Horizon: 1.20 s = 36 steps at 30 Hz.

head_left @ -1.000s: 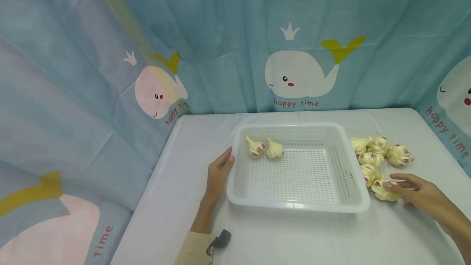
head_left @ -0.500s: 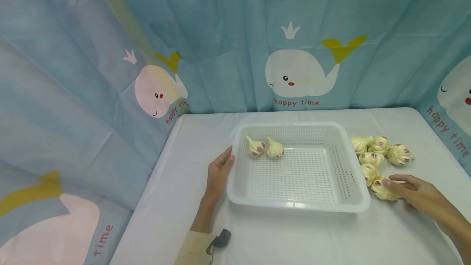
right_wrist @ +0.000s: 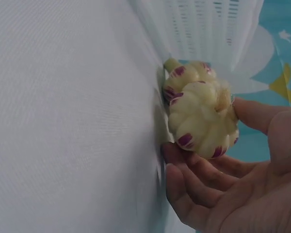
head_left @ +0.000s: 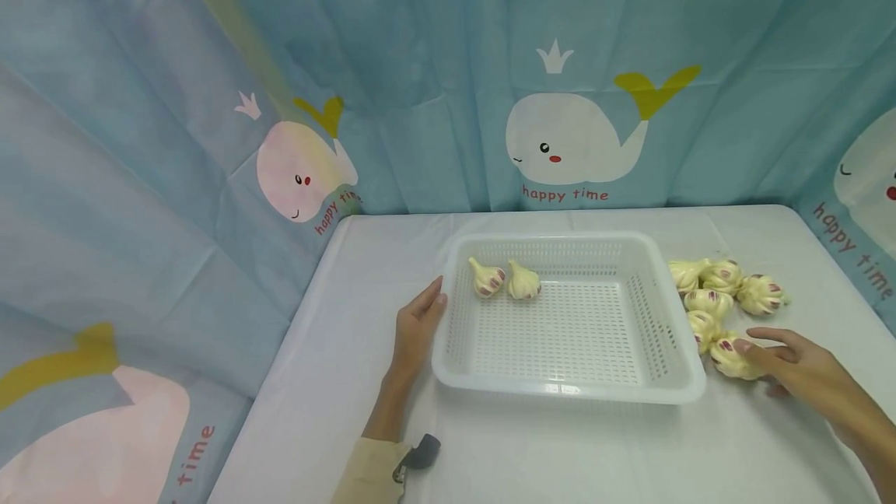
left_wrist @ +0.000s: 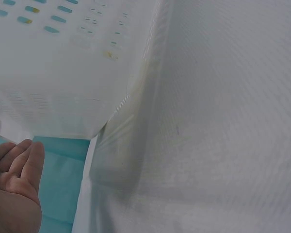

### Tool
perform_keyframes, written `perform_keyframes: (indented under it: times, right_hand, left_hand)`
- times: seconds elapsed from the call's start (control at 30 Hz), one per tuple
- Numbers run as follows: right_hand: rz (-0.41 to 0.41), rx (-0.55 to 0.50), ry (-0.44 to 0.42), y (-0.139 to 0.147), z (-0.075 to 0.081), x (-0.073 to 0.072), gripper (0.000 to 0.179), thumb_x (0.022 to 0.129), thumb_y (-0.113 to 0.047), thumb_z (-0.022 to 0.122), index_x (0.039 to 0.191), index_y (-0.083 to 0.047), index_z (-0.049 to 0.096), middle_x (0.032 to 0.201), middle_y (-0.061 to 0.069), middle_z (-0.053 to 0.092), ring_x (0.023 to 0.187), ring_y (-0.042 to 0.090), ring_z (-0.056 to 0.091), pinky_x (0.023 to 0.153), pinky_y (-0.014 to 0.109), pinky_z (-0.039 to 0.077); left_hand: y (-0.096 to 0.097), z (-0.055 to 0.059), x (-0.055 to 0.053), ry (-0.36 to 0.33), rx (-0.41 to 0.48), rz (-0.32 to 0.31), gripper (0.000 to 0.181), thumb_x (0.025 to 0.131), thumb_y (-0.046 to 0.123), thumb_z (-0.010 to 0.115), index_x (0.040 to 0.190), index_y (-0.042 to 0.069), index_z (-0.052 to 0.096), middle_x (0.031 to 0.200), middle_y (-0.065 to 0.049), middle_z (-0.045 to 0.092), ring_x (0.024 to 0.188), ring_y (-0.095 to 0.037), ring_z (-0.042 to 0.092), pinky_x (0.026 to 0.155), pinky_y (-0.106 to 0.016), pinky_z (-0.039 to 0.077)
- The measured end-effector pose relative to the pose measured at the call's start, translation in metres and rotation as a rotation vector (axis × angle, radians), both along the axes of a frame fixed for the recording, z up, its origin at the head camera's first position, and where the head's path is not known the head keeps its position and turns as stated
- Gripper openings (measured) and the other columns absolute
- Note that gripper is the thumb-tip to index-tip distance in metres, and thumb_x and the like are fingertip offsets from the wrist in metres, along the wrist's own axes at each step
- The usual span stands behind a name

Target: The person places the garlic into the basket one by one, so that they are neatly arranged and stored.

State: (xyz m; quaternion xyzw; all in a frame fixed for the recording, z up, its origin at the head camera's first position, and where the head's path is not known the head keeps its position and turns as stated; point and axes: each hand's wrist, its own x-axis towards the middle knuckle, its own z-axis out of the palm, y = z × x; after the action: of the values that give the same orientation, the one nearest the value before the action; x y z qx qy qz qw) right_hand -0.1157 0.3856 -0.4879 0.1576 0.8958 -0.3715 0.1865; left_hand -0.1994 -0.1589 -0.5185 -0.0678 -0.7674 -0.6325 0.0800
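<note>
A white perforated plastic basket (head_left: pixel 560 333) stands on the table with two garlic bulbs (head_left: pixel 486 279) lying at its back left. My left hand (head_left: pixel 414 329) rests against the basket's left side; in the left wrist view its fingers (left_wrist: pixel 33 167) look fairly straight beside the basket wall. To the right of the basket, my right hand (head_left: pixel 805 368) holds the nearest garlic bulb (head_left: pixel 733 356) of a cluster. The right wrist view has the thumb (right_wrist: pixel 254 114) on one side of that purple-streaked bulb (right_wrist: pixel 201 121) and the fingers under the other side. Another bulb sits right behind it.
More garlic bulbs (head_left: pixel 708 303) lie close along the basket's right wall, one (head_left: pixel 761 295) slightly farther right. A white cloth covers the table (head_left: pixel 560 449). Blue whale-print curtains (head_left: pixel 434 146) hang behind and at both sides.
The held garlic bulb and my right hand have shifted very slightly right. My left hand and the basket stay where they were.
</note>
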Motion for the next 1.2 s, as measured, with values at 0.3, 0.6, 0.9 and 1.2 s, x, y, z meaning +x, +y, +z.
perform_keyframes:
  times: [0.3, 0.6, 0.9, 1.2]
  right_hand:
    - [-0.014, -0.089, 0.133, 0.000, 0.006, 0.004, 0.097, 0.108, -0.054, 0.056, 0.161, 0.015, 0.014, 0.142, 0.047, 0.043, 0.087, 0.012, 0.069, 0.079, 0.043, 0.065]
    - [-0.060, -0.169, 0.173, 0.000, 0.007, 0.005, 0.097, 0.107, -0.054, 0.058, 0.165, 0.009, 0.011, 0.167, 0.042, -0.005, 0.149, 0.053, 0.039, 0.108, 0.085, 0.030]
    - [-0.064, -0.198, 0.281, -0.002, 0.002, 0.007, 0.090, 0.108, -0.045, 0.061, 0.167, 0.002, 0.012, 0.173, 0.029, -0.007, 0.137, 0.013, 0.058, 0.120, 0.069, 0.038]
    - [-0.067, -0.354, 0.490, -0.007, -0.005, 0.010, 0.058, 0.108, -0.019, 0.065, 0.159, -0.032, 0.041, 0.175, -0.018, 0.004, 0.158, 0.000, 0.014, 0.080, 0.010, 0.060]
  left_hand:
    - [0.000, 0.002, 0.001, 0.001, -0.001, 0.003, 0.052, 0.109, 0.039, 0.061, 0.152, 0.010, 0.058, 0.156, -0.001, 0.057, 0.148, -0.018, 0.050, 0.117, -0.029, 0.047]
    - [0.001, 0.002, 0.001, -0.009, -0.006, 0.013, 0.052, 0.108, 0.041, 0.062, 0.151, 0.013, 0.059, 0.156, 0.001, 0.057, 0.147, -0.017, 0.051, 0.116, -0.030, 0.048]
    - [0.001, 0.002, 0.001, -0.024, -0.001, 0.015, 0.053, 0.108, 0.043, 0.061, 0.152, 0.014, 0.058, 0.157, 0.002, 0.056, 0.148, -0.016, 0.049, 0.118, -0.030, 0.046]
    - [0.001, 0.000, 0.000, -0.038, 0.004, 0.014, 0.052, 0.108, 0.043, 0.061, 0.152, 0.016, 0.058, 0.157, 0.003, 0.056, 0.149, -0.016, 0.049, 0.118, -0.031, 0.046]
